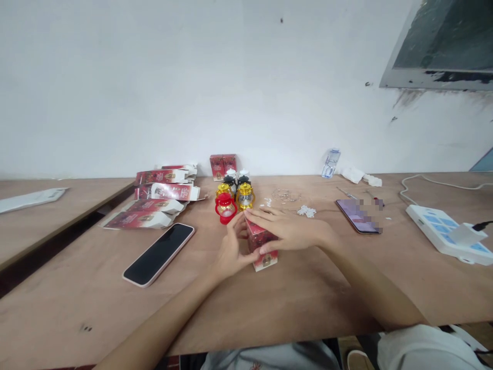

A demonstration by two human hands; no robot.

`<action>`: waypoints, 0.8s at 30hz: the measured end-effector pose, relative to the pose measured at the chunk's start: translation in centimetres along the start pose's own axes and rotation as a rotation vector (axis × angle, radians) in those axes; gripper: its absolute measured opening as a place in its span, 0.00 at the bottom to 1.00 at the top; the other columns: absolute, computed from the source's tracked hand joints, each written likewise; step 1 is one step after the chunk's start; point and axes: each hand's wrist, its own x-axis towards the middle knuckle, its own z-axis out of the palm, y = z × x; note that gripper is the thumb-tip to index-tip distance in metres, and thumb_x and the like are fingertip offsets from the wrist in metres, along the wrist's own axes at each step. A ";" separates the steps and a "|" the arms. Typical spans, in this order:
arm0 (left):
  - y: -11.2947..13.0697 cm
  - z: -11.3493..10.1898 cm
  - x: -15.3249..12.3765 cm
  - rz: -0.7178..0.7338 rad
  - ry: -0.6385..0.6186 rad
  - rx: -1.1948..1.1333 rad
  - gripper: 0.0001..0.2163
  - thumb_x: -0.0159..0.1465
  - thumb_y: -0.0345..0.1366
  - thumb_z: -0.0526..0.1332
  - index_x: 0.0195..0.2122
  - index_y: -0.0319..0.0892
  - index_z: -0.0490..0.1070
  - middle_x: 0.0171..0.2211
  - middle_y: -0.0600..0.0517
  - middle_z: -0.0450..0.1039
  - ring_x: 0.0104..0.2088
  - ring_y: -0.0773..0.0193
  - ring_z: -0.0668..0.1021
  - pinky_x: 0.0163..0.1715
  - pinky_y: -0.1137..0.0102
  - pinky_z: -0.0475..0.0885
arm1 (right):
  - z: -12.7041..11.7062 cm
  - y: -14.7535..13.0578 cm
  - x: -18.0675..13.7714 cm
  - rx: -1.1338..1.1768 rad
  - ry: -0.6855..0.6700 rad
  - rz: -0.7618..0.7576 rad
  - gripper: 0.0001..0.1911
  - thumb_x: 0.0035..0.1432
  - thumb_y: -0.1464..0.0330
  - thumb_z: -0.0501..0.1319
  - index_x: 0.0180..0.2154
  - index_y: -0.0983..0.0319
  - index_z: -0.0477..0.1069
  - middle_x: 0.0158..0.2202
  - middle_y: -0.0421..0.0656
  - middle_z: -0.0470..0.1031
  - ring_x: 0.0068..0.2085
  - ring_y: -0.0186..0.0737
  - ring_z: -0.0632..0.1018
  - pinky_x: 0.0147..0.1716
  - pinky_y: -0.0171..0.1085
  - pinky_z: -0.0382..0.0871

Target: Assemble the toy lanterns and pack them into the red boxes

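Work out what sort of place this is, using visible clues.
Probably a packing workspace: flat red-and-white cartons, a cluster of little lanterns, and a formed red box in front of them.

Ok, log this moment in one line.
left hand: holding red box | right hand: holding same box | red lantern: beyond hands

A red printed cardboard carton (261, 238) sits in the lower middle of the frame, slightly right of centre. Tall and narrow, it appears roughly upright, its front angled, with a pale lower edge and a small brownish-gold picture above it. Its top is partly covered.
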 end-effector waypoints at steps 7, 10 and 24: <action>-0.4 0.1 -0.3 -0.065 -0.096 0.117 0.42 0.56 0.40 0.64 0.63 0.42 0.35 0.60 0.37 0.56 0.56 0.50 0.69 0.51 0.52 0.69 | -2.5 0.9 -0.5 -0.045 0.063 -0.012 0.40 0.50 0.67 0.66 0.62 0.60 0.52 0.53 0.51 0.66 0.50 0.50 0.71 0.46 0.45 0.67; -0.7 0.1 -0.3 -0.048 -0.057 0.286 0.39 0.57 0.39 0.62 0.63 0.39 0.39 0.60 0.36 0.55 0.59 0.49 0.64 0.55 0.51 0.64 | -6.7 2.3 -0.4 -0.089 0.230 0.067 0.34 0.45 0.70 0.67 0.55 0.60 0.62 0.48 0.47 0.69 0.45 0.48 0.72 0.44 0.43 0.68; -0.9 0.7 -0.7 -0.128 -0.427 0.613 0.16 0.61 0.37 0.56 0.50 0.41 0.64 0.55 0.43 0.64 0.56 0.50 0.67 0.53 0.53 0.64 | -8.6 14.1 19.5 -0.105 0.666 0.538 0.34 0.44 0.76 0.64 0.54 0.63 0.58 0.53 0.51 0.62 0.52 0.53 0.68 0.49 0.46 0.64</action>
